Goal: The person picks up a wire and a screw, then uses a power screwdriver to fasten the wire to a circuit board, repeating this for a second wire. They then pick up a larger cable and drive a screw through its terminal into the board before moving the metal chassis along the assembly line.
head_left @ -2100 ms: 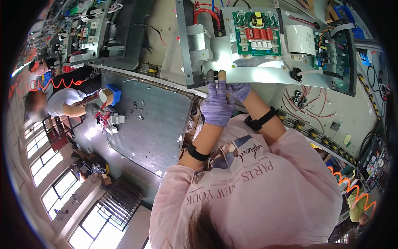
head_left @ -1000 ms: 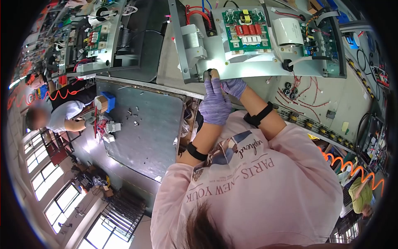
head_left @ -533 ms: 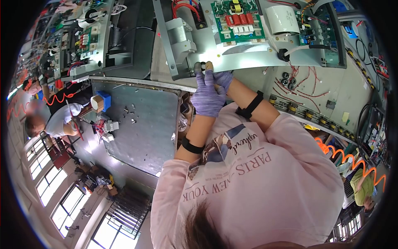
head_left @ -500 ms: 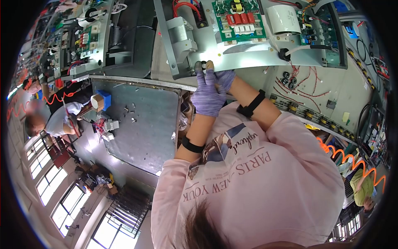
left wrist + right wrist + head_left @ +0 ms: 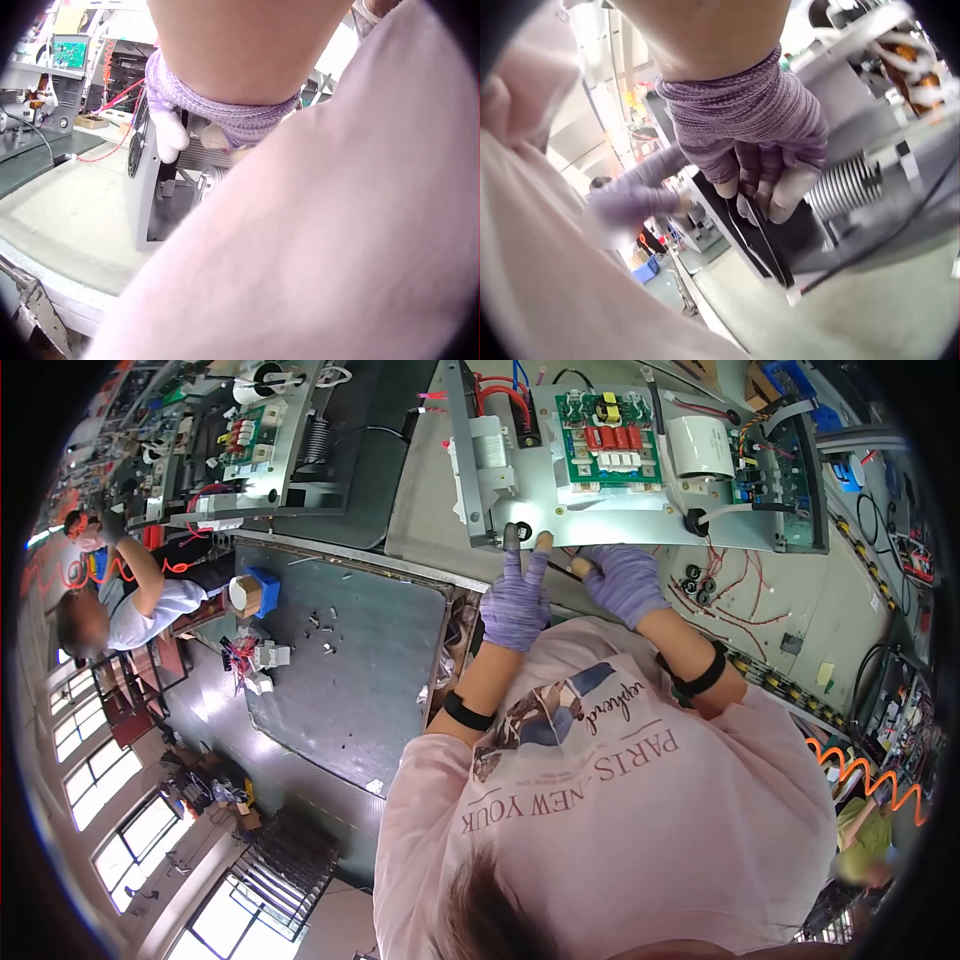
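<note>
In the head view my left hand (image 5: 514,600) has two fingers stretched out to the front edge of the metal chassis (image 5: 640,532), beside a black round grommet (image 5: 523,531) in it. The left wrist view shows fingers of that gloved hand (image 5: 217,116) against the grey chassis panel (image 5: 142,202). To its right, my right hand (image 5: 625,585) is just below the same edge, fingers curled. The right wrist view shows that hand (image 5: 750,135) pinching a thin dark cable (image 5: 769,244); its far end is not clear.
Loose red wires (image 5: 745,615) and black rings (image 5: 692,585) lie on the bench right of my right hand. Another chassis (image 5: 280,465) stands at the left. A grey table (image 5: 345,650) holds small parts. Someone in a white shirt (image 5: 160,610) is at the far left.
My right hand has moved right, away from my left hand, and a thin dark cable shows at its fingers. The black grommet beside my left fingertips is now plainly visible.
</note>
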Action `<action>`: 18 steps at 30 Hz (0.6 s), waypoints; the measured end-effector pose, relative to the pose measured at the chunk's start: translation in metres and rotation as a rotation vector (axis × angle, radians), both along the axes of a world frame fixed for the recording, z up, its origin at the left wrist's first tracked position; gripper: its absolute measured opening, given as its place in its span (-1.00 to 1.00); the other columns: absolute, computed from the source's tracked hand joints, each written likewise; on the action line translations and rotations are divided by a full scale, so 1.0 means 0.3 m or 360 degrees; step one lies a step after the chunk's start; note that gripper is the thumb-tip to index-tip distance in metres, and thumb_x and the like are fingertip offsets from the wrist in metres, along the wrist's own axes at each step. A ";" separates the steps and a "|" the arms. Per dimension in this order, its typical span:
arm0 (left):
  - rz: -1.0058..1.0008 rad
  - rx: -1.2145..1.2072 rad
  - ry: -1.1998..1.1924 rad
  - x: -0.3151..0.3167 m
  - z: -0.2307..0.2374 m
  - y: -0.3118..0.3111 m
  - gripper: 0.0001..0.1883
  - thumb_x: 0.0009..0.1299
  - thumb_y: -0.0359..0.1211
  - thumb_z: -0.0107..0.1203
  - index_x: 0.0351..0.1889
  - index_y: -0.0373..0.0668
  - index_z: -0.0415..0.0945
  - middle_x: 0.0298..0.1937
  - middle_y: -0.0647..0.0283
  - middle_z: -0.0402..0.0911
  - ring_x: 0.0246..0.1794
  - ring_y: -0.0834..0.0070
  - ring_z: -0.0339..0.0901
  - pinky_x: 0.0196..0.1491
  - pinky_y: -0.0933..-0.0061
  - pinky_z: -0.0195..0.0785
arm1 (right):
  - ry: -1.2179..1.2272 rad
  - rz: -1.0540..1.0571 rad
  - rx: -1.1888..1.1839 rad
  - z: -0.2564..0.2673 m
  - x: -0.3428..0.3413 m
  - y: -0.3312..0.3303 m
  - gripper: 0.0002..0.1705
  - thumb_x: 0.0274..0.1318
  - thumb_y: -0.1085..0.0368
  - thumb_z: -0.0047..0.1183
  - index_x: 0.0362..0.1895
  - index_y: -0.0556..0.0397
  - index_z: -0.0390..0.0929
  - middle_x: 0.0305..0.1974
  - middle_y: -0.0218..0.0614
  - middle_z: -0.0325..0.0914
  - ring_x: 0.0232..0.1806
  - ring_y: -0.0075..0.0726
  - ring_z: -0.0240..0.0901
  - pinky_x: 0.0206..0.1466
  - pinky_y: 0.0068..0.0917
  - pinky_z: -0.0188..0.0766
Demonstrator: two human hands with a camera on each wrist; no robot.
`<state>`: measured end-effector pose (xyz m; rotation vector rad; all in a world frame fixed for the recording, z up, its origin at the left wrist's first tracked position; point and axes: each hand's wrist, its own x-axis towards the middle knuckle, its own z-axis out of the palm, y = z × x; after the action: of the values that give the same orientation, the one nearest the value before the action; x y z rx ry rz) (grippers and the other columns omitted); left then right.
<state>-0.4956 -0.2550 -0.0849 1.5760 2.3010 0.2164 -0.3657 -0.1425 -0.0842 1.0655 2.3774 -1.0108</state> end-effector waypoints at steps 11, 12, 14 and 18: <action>-0.0182 0.0509 0.0058 -0.016 -0.147 -0.042 -0.44 -0.02 -0.45 0.00 0.03 0.06 0.25 0.26 -0.19 0.06 -0.70 0.19 0.44 -0.70 0.27 0.30 | 0.0773 0.0753 0.0826 0.075 -0.195 0.100 -0.72 -0.17 0.14 0.02 -0.28 -0.15 0.53 -0.37 -0.40 0.42 -0.26 -0.31 0.37 -0.22 -0.34 0.30; -0.0135 0.0481 0.0062 -0.012 -0.169 -0.049 -0.45 0.00 -0.44 0.00 0.04 0.01 0.24 0.23 -0.18 0.11 -0.64 0.19 0.47 -0.66 0.24 0.32 | 0.0764 0.0769 0.0831 0.071 -0.206 0.110 -0.72 -0.17 0.14 0.02 -0.28 -0.15 0.53 -0.37 -0.40 0.42 -0.26 -0.31 0.37 -0.22 -0.34 0.30; -0.0077 0.0462 0.0061 -0.006 -0.175 -0.049 -0.47 0.02 -0.43 0.00 0.04 -0.04 0.23 0.20 -0.17 0.17 -0.57 0.20 0.50 -0.61 0.21 0.35 | 0.0577 0.0961 0.0927 0.081 -0.226 0.116 -0.76 -0.17 0.17 0.01 -0.32 -0.12 0.51 -0.39 -0.43 0.43 -0.28 -0.32 0.38 -0.22 -0.34 0.31; -0.0018 0.0514 0.0025 0.001 -0.180 -0.044 -0.53 0.04 -0.42 -0.03 -0.02 -0.17 0.19 0.12 -0.19 0.27 -0.56 0.15 0.49 -0.59 0.16 0.35 | 0.0587 0.1140 0.1018 0.097 -0.229 0.110 -0.79 -0.17 0.19 0.00 -0.35 -0.10 0.50 -0.40 -0.44 0.43 -0.30 -0.32 0.39 -0.26 -0.34 0.33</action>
<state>-0.4951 -0.2682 -0.1389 1.7431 2.3589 0.6009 -0.4344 -0.1095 -0.0549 0.0937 3.1151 -0.1902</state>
